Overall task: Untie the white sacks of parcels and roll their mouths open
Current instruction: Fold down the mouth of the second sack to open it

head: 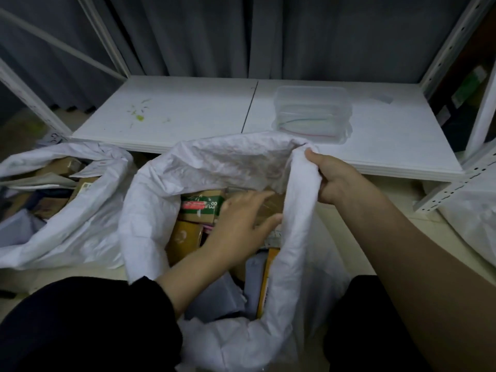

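Middle sack (214, 167) on floor below shelf (188, 114), mouth open, rim part-rolled. R hand (335, 178) clamped on far-right rim; L hand (241, 218) loose, fingers spread inside over parcels (193, 226). Suggest L grab opposite rim, roll outward evenly.

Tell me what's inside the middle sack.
The middle sack holds parcels: a green carton, brown boxes and grey mailers. The left hand covers some; deeper layers are hidden.
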